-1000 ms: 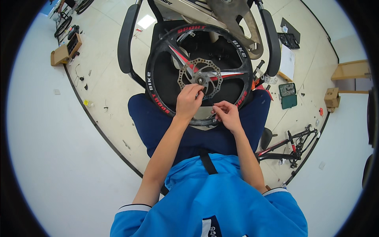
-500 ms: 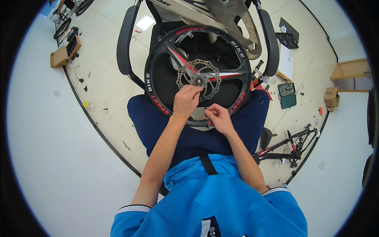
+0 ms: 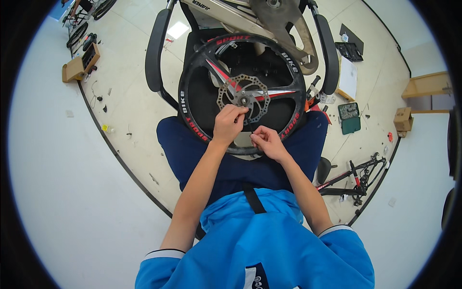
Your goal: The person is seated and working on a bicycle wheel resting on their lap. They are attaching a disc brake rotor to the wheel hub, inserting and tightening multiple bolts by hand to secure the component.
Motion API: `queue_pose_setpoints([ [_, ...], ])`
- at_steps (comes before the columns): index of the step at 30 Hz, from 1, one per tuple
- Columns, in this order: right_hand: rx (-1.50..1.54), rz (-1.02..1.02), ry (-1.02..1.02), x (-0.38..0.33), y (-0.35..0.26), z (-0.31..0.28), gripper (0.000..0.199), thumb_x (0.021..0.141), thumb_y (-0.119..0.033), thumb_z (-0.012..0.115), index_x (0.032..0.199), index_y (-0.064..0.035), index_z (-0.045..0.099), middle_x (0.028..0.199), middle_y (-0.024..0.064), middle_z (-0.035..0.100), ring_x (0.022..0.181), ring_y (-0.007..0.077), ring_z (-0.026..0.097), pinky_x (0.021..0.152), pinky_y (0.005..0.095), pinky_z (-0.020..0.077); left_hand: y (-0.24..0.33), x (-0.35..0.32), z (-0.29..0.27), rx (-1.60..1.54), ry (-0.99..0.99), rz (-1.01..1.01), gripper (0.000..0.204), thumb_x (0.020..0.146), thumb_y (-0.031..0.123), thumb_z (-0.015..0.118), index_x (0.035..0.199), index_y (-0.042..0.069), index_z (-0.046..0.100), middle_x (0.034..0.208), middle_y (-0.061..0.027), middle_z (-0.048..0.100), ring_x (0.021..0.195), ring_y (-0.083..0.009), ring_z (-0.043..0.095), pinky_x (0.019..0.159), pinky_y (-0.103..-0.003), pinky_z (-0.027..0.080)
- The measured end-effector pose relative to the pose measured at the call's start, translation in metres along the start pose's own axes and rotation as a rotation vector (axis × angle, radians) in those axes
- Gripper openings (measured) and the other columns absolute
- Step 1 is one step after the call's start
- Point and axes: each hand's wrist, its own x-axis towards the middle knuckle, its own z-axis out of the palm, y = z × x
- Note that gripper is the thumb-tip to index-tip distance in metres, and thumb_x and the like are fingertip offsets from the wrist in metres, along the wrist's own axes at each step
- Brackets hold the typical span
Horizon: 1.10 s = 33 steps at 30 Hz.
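A black bicycle wheel (image 3: 185, 72) with red and white spoke markings lies flat across my lap and the chair seat. A perforated silver brake disc (image 3: 262, 88) sits around its hub (image 3: 244, 101). My left hand (image 3: 228, 124) reaches over the disc's lower left, fingertips pinched just below the hub; what they hold is too small to make out. Nearer to me, my right hand (image 3: 267, 142) is closed in a pinch over the wheel's near rim. From its fingertips a thin dark rod (image 3: 250, 127), perhaps a hex key, points toward the disc.
Beyond the wheel lies a pale bicycle frame (image 3: 226, 13), between two black chair armrests (image 3: 155, 50). On the floor at right are an open green case (image 3: 351, 125), a white board (image 3: 349, 79) and a dark bike frame (image 3: 344, 188). An open cardboard box (image 3: 74, 69) stands at left.
The right fingers have drawn together, and the thin dark rod now shows between the hands. My left hand stays near the hub. The whole view has shifted slightly.
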Motion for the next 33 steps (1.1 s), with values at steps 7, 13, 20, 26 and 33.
queue_pose_setpoints([
  [7, -0.043, 0.026, -0.088, 0.006, -0.005, -0.011, 0.016, 0.101, -0.013, 0.059, 0.088, -0.0051, 0.054, 0.072, -0.0016, 0.059, 0.060, 0.0033, 0.049, 0.053, 0.0212, 0.0379, 0.001, -0.004, 0.004, -0.065, 0.015, -0.099, 0.018, 0.074, -0.009, 0.070, 0.089, 0.002, 0.071, 0.081, -0.0093, 0.065, 0.077, -0.0271, 0.063, 0.066, -0.035, 0.051],
  [13, -0.052, 0.063, -0.069, 0.004, -0.008, -0.028, 0.016, 0.099, -0.016, 0.063, 0.088, -0.0068, 0.058, 0.070, -0.0035, 0.057, 0.059, 0.0046, 0.049, 0.053, 0.0213, 0.0391, 0.002, -0.005, 0.006, -0.096, 0.022, -0.123, 0.018, 0.073, -0.008, 0.070, 0.088, 0.002, 0.071, 0.081, -0.0091, 0.065, 0.077, -0.0271, 0.063, 0.068, -0.035, 0.051],
  [20, -0.147, -0.105, 0.205, -0.021, -0.099, -0.141, 0.020, 0.101, -0.020, 0.060, 0.087, -0.0063, 0.057, 0.068, -0.0003, 0.056, 0.055, 0.0070, 0.047, 0.051, 0.0226, 0.0375, 0.001, -0.010, 0.008, -0.066, 0.077, -0.084, 0.017, 0.074, -0.009, 0.070, 0.085, 0.003, 0.070, 0.081, -0.0092, 0.065, 0.077, -0.0271, 0.063, 0.066, -0.035, 0.051],
  [26, -0.238, -0.014, 0.163, -0.016, -0.066, -0.062, 0.021, 0.100, -0.023, 0.062, 0.098, -0.0019, 0.065, 0.076, 0.0030, 0.066, 0.058, 0.0076, 0.057, 0.057, 0.0235, 0.0472, 0.006, -0.005, 0.009, -0.098, 0.097, -0.123, 0.010, 0.078, -0.006, 0.074, 0.084, 0.001, 0.069, 0.080, -0.0080, 0.066, 0.064, -0.0170, 0.062, 0.055, -0.027, 0.048],
  [33, 0.055, -0.044, 0.242, -0.005, -0.042, -0.039, 0.013, 0.097, -0.012, 0.065, 0.097, 0.0013, 0.067, 0.073, 0.0029, 0.064, 0.059, 0.0076, 0.059, 0.056, 0.0215, 0.0466, 0.010, -0.010, 0.003, -0.115, 0.034, -0.235, 0.013, 0.076, -0.005, 0.074, 0.086, 0.001, 0.069, 0.085, -0.0091, 0.066, 0.078, -0.0245, 0.066, 0.063, -0.032, 0.053],
])
